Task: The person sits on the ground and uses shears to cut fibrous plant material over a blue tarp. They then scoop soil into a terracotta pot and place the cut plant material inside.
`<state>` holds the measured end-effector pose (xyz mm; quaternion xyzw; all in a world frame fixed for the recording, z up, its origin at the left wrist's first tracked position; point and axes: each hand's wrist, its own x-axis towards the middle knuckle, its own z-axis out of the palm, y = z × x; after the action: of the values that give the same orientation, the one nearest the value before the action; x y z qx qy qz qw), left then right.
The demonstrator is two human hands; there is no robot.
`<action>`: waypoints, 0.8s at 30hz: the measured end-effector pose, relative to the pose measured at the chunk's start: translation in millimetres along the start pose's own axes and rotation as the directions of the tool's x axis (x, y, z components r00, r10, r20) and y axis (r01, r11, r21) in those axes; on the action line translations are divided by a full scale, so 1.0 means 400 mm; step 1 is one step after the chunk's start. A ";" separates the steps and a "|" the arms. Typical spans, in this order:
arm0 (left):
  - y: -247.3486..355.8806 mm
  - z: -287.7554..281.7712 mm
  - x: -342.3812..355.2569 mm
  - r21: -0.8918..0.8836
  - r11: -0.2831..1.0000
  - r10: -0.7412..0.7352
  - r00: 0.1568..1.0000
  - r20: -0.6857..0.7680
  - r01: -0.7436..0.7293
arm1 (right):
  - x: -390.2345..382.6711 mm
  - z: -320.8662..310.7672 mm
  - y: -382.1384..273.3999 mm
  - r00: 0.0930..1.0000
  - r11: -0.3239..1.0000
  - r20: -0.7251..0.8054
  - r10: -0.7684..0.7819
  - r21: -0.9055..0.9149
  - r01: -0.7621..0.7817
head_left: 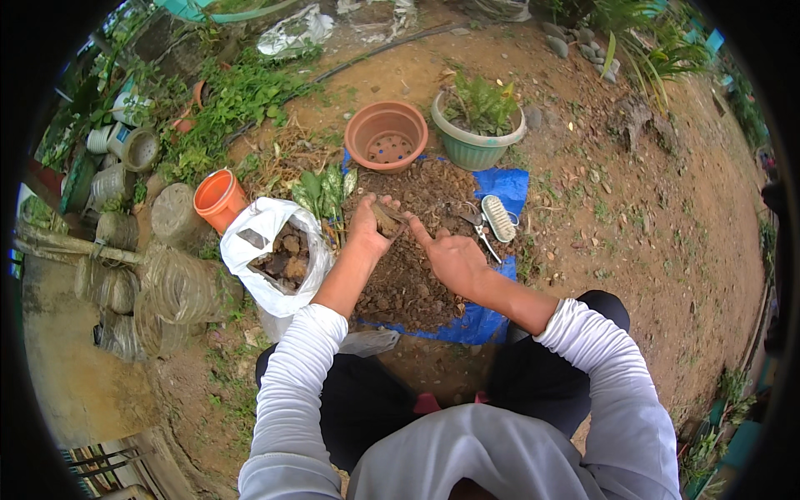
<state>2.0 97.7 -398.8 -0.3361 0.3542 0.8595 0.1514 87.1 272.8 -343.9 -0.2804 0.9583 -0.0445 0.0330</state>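
My left hand (pixel 368 227) is closed round a brown clump (pixel 388 220), possibly soil or husk; its exact kind is unclear. The index finger of my right hand (pixel 456 260) reaches out to the clump's right edge, while its other fingers curl loosely and hold nothing I can see. Below both hands, loose dark soil (pixel 408 292) is heaped on a blue sheet (pixel 471 325). Just left of my left hand lies a leafy plant with pale-mottled leaves (pixel 321 193). Pruning shears (pixel 481 227) and a scrub brush (pixel 498 218) lie to the right of the heap.
Beyond the soil stand a terracotta-coloured plastic pot (pixel 387 137) and a green pot (pixel 477 150) with a fern-like plant. On the left are a white bag (pixel 279 250) of brown chunks and an orange pot (pixel 221 200). Several wrapped bundles (pixel 192 283) line the far left.
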 end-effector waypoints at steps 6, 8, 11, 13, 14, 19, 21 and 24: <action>-0.015 0.015 -0.004 0.042 0.998 -0.037 0.999 -0.034 0.038 | 0.022 0.036 0.021 0.997 0.993 0.073 0.039 -0.118 -0.031; -0.011 0.014 -0.001 0.059 0.997 -0.051 0.999 -0.013 0.051 | 0.028 0.052 0.031 0.995 0.974 0.092 0.027 -0.224 -0.006; 0.020 -0.039 0.025 0.016 0.999 -0.046 0.999 0.027 0.045 | 0.012 -0.034 -0.019 0.985 0.981 0.161 0.057 0.172 -0.085; 0.032 -0.049 0.034 -0.042 0.999 -0.016 1.000 -0.017 0.016 | -0.007 -0.023 -0.030 0.997 0.958 0.079 0.011 0.286 -0.033; 0.032 -0.045 0.032 -0.020 1.000 -0.008 1.000 -0.021 0.008 | -0.019 -0.021 -0.032 0.999 0.941 0.040 -0.004 0.339 -0.009; 0.026 -0.044 0.022 -0.055 0.998 -0.009 0.998 -0.061 0.006 | -0.020 -0.027 -0.030 0.996 0.969 0.085 0.007 0.244 -0.027; 0.006 -0.012 0.003 -0.038 0.998 -0.042 0.999 -0.029 0.041 | -0.005 -0.026 -0.012 0.987 0.977 0.147 0.059 0.196 -0.088; 0.003 -0.021 0.002 0.018 0.998 -0.056 0.998 -0.012 0.057 | 0.017 0.008 0.012 0.988 0.994 0.154 0.020 0.103 -0.036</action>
<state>4.6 91.2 -403.2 -0.3495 0.3534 0.8496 0.1767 79.0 272.9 -347.7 -0.2673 0.9531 -0.0727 0.1218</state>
